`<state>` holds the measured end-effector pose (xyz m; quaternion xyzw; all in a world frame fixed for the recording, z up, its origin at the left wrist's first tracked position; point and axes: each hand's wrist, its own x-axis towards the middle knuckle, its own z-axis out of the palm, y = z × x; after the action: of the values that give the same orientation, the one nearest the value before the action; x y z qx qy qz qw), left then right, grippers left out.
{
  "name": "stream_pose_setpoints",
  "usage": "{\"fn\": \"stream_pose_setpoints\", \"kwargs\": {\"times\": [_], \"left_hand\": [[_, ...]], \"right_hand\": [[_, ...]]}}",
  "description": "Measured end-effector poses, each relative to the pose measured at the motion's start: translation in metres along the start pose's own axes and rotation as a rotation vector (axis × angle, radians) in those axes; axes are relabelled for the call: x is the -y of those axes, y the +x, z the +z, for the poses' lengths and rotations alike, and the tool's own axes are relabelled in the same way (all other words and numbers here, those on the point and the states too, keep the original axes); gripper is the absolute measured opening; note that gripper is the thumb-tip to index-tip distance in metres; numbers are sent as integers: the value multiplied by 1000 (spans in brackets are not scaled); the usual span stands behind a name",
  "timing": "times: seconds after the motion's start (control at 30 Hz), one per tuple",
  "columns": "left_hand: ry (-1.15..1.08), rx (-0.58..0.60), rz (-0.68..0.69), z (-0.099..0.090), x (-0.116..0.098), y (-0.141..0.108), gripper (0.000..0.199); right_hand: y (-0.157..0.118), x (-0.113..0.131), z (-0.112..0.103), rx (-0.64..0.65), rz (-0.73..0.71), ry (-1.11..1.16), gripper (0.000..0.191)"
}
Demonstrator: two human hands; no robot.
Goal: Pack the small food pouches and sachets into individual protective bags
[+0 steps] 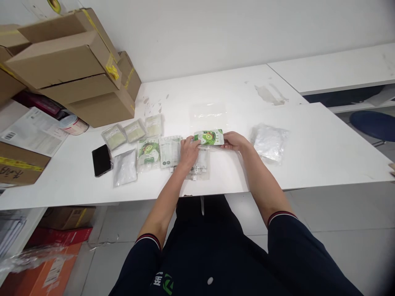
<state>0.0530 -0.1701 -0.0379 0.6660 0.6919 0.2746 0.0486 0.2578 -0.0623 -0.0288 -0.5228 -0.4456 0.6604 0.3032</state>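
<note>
A green and white printed packet (209,137) with a fruit picture is held level between my two hands, just above the white table. My left hand (189,153) grips its left end with the fingers closed. At the opposite end my right hand (235,142) pinches the packet's edge. Behind it a clear plastic bag (207,115) lies flat. Under and beside my left hand are printed white packets (169,152) and clear-wrapped packets (202,166), partly hidden. Left of these lie a green printed packet (148,152) and a plain whitish packet (125,168).
Three pale green packets (134,130) lie further back. A black phone (101,160) rests near the left. To the right sits a pile of clear plastic bags (271,142). Cardboard boxes (77,61) and a can (73,124) stand at the left; a blue stool (375,124) is at far right.
</note>
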Motion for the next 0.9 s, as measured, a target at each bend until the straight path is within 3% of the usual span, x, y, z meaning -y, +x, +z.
{"fn": "stream_pose_setpoints", "kwargs": {"times": [0.1, 0.17, 0.2, 0.27, 0.33, 0.4, 0.53, 0.67, 0.73, 0.9], "left_hand": [[77, 60, 37, -3, -2, 2, 31], [107, 73, 42, -6, -4, 4, 32], [111, 79, 51, -9, -5, 6, 32], [97, 99, 84, -18, -6, 12, 31], [51, 126, 116, -30, -6, 22, 30], [-39, 159, 132, -44, -5, 35, 28], [-264, 241, 83, -61, 5, 72, 26], [-423, 222, -80, -47, 22, 108, 31], [-416, 187, -162, -34, 29, 121, 33], [-205, 155, -305, -8, 37, 137, 33]], "right_hand": [[-10, 3, -5, -182, -80, -197, 20], [-24, 7, -10, -261, -301, -398, 33], [-32, 9, -12, -236, -422, -513, 39], [-48, 13, -18, -61, -571, -716, 51], [-58, 15, -23, 134, -567, -816, 66], [-59, 16, -25, 187, -569, -840, 72], [-33, 22, -21, 76, -632, -625, 37], [11, 34, -5, 33, -631, -407, 31], [32, 40, 4, -31, -591, -444, 29], [69, 43, 23, -232, -475, -785, 27]]}}
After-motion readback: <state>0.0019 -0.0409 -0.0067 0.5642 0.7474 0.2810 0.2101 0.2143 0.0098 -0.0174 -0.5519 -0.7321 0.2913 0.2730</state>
